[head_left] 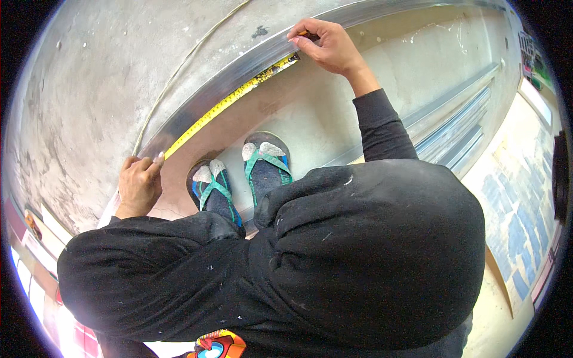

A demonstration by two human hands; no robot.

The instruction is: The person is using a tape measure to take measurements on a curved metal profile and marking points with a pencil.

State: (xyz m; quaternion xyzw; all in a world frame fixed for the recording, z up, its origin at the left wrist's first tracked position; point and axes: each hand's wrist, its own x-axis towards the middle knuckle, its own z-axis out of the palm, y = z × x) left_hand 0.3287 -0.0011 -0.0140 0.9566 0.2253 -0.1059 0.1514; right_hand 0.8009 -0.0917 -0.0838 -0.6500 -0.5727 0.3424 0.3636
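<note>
A long grey metal profile (242, 70) runs from beside my left hand up past my right hand, its line bent by the lens. Along its near edge lies a yellow tape measure (230, 100), stretched out, its dark worn end just below my right hand. My left hand (141, 182) is closed on the tape at the lower left, with the thumb pressed near the profile; any tape case is hidden. Over the profile, my right hand (330, 49) pinches a thin orange pencil (304, 33), mostly covered by the fingers.
A pale cord (179, 68) trails over the stained concrete floor (107, 71) beyond the profile. Several more metal profiles (456, 128) lie stacked to the right. My feet in green-strapped flip-flops (267, 161) stand close to the tape. A paint-marked board (516, 209) is at far right.
</note>
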